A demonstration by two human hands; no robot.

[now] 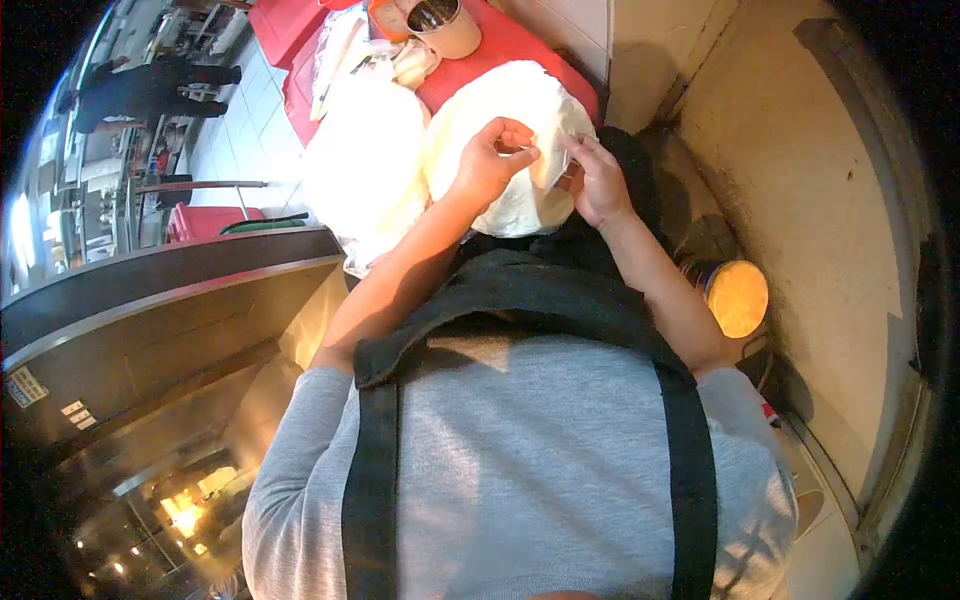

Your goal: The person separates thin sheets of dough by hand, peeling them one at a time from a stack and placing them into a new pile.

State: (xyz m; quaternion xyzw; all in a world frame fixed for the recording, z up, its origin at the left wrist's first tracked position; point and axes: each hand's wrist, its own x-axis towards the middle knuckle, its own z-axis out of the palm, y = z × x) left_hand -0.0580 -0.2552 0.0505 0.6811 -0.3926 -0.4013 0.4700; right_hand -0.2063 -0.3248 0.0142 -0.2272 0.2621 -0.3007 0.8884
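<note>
A large round white piece [475, 105], which looks like a pile of thin soft sheets, lies just in front of my lap. Over its right part, my left hand [495, 160] has its fingers curled and its thumb against the index finger, pinching a thin white edge. My right hand [600, 180] pinches the same flap at the right rim, where a raised fold shows. Both hands are close together. To the left is a second white mass [370, 165], overexposed, with what looks like plastic at its lower edge.
A red surface [530, 45] bears a brown and white container [450, 30] and a plastic bag [340, 45]. A wall [800, 190] stands close on my right, with a round yellow-lit object [738, 298] beside it. Left is a metal counter [180, 300]; a person [150, 95] stands farther off.
</note>
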